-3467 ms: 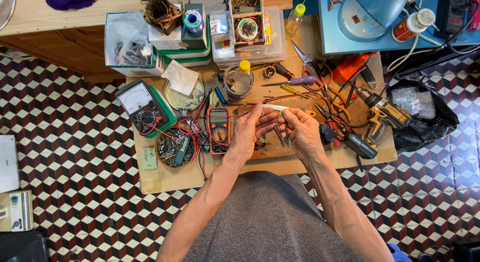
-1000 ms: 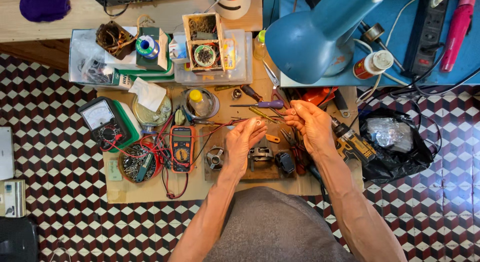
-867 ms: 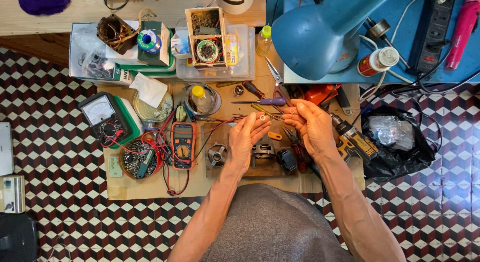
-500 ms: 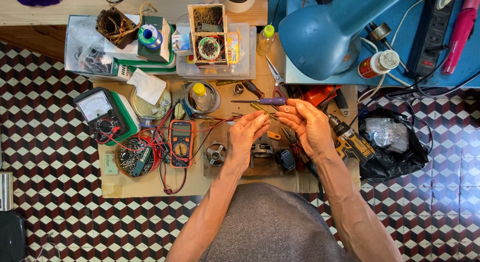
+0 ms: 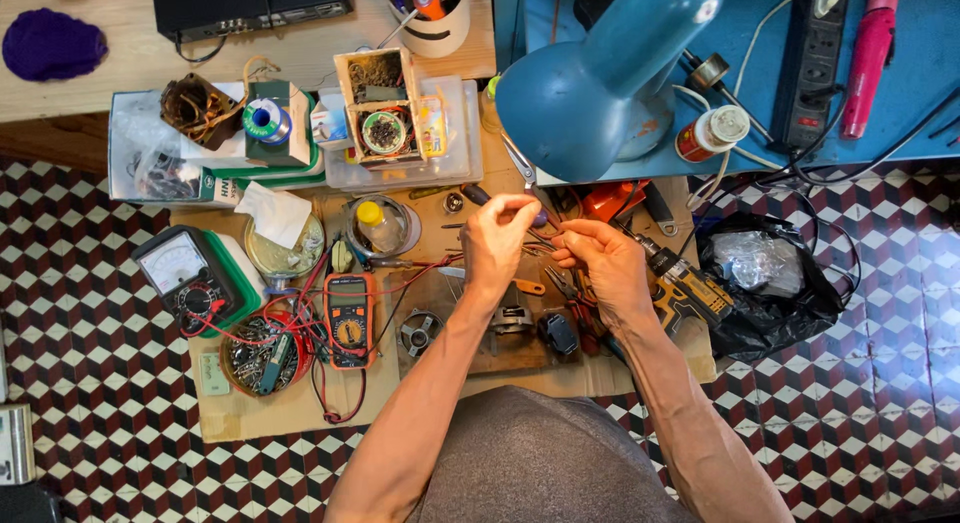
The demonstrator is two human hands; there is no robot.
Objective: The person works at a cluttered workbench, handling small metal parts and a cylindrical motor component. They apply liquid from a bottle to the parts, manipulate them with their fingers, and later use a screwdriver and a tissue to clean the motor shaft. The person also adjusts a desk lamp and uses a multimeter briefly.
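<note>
Left hand (image 5: 497,239) and right hand (image 5: 600,263) pinch perhaps a wire above the crowded board (image 5: 300,418).

- We saw two bare forearms, no sleeves reaching the wrists or elbows.
- The left hand (image 5: 497,245) and right hand (image 5: 600,266) wore no gloves, rings or watch that we could make out.
- Near the bottom edge, a plain grey garment (image 5: 540,458) covered the person's body, without visible markings or seams.

Orange multimeter's screen (image 5: 349,286) beside green analog meter (image 5: 185,277)
</note>
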